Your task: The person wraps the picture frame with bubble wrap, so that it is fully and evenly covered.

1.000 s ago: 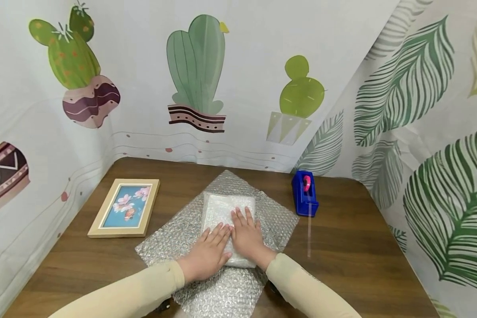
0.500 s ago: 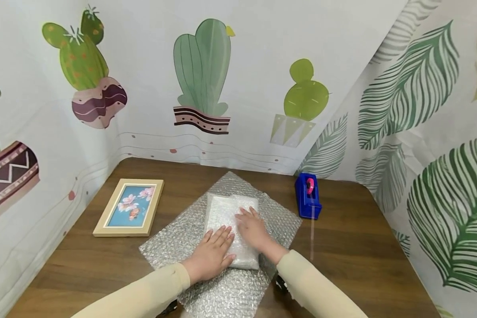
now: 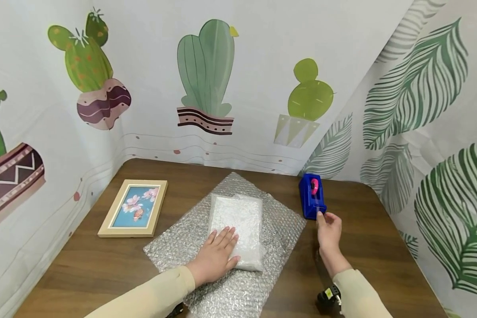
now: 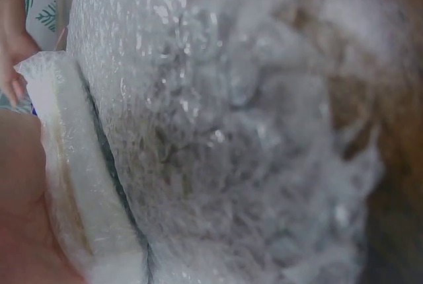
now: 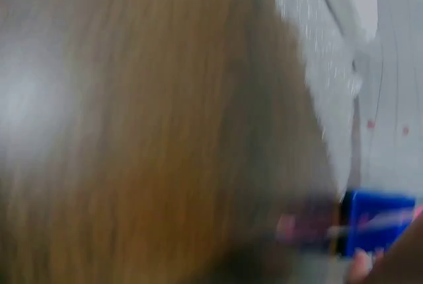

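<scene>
A flat package wrapped in clear bubble wrap lies on a sheet of bubble wrap in the head view. My left hand rests on the package's lower left part with fingers straight. The left wrist view shows the package's wrapped edge beside that hand. At the right, my right hand is at the front end of a blue tape dispenser with a pink reel, thumb and bent fingers pinching the clear tape, which the hand largely hides. The blurred right wrist view shows the dispenser and a fingertip.
A light wooden picture frame with pink flowers on blue lies to the left on the brown wooden table. A patterned cloth hangs behind the table and along its sides.
My right hand has left the package and moved right to the front of the tape dispenser. The tape strip hanging there before is no longer seen. My left hand stays on the package.
</scene>
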A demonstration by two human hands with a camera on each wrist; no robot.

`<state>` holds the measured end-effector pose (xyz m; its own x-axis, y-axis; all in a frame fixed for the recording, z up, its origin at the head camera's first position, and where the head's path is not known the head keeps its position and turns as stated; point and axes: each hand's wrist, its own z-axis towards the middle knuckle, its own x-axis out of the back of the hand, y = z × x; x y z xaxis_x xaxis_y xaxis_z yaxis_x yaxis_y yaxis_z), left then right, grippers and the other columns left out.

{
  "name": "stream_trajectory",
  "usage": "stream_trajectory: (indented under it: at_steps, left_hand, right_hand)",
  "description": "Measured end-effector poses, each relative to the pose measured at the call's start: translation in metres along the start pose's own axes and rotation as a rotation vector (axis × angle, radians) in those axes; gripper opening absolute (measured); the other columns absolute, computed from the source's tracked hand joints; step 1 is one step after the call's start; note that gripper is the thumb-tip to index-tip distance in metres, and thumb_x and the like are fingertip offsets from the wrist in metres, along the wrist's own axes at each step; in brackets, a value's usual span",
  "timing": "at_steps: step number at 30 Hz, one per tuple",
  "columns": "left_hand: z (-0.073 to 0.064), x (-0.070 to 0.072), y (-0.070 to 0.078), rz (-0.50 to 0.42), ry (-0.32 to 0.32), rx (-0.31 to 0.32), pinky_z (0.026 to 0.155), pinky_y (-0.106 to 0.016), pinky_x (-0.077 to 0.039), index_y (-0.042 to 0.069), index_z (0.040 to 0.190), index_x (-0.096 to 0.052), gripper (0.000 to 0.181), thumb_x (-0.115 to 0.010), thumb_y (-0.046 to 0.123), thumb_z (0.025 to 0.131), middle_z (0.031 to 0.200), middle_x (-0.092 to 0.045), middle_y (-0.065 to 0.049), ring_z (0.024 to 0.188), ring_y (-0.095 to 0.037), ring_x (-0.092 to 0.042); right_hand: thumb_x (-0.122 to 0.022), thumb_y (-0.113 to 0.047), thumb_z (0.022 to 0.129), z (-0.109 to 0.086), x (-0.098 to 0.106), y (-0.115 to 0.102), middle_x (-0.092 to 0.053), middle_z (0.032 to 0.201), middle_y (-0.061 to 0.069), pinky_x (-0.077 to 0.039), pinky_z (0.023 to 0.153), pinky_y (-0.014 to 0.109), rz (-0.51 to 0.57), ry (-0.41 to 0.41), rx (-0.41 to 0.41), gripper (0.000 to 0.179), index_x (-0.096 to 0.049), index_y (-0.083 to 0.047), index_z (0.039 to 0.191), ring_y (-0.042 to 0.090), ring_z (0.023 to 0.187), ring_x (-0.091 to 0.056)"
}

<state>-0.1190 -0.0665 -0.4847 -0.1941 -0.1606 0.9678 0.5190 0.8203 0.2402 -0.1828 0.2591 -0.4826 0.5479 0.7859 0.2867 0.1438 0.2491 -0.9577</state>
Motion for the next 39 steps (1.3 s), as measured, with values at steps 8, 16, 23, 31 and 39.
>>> stream_trajectory:
  at_steps: [8,16,23,31,39]
  left_hand:
    - [0.001,0.002,0.002,0.013,-0.002,0.001,0.129,-0.054,-0.025,0.004,0.155,-0.041,0.063,-0.043,0.044,0.107,0.168,-0.032,-0.013,0.157,-0.032,-0.031]
    - [0.002,0.001,0.002,0.011,0.002,0.002,0.129,-0.053,-0.024,0.004,0.156,-0.041,0.062,-0.042,0.043,0.107,0.168,-0.032,-0.013,0.157,-0.031,-0.03]
    - [-0.001,0.001,0.0,-0.015,0.015,-0.005,0.129,-0.054,-0.025,0.003,0.155,-0.042,0.062,-0.043,0.042,0.107,0.168,-0.033,-0.015,0.157,-0.033,-0.031]
    - [-0.004,-0.001,0.0,-0.019,0.023,-0.001,0.128,-0.055,-0.027,0.002,0.154,-0.044,0.061,-0.046,0.041,0.106,0.167,-0.035,-0.016,0.156,-0.033,-0.033]
    - [-0.003,0.001,0.0,0.004,0.053,-0.015,0.127,-0.054,-0.029,0.002,0.153,-0.045,0.061,-0.046,0.041,0.106,0.165,-0.038,-0.016,0.154,-0.033,-0.036]
  right_hand:
    - [-0.054,-0.027,0.107,0.018,0.026,0.017,-0.064,0.069,-0.023,-0.054,0.071,0.013,0.132,-0.304,-0.267,0.018,-0.065,-0.013,0.104,-0.005,0.07,-0.06]
    - [-0.053,-0.011,0.106,0.03,0.027,0.026,-0.063,0.07,-0.013,-0.057,0.07,0.014,0.19,-0.378,-0.283,0.016,-0.064,-0.014,0.093,-0.001,0.068,-0.062]
    - [-0.054,-0.009,0.105,0.032,0.021,0.028,-0.063,0.07,-0.01,-0.058,0.066,0.014,0.123,-0.388,-0.285,0.015,-0.059,0.004,0.109,0.001,0.065,-0.062]
    - [-0.056,-0.002,0.102,0.031,0.011,0.028,-0.063,0.066,-0.006,-0.055,0.058,0.013,0.003,-0.371,-0.23,0.026,-0.055,0.021,0.114,0.001,0.059,-0.06]
    - [-0.056,-0.007,0.104,0.026,0.028,0.027,-0.062,0.069,-0.013,-0.058,0.067,0.015,0.094,-0.446,-0.195,0.024,-0.067,-0.016,0.086,0.0,0.065,-0.062]
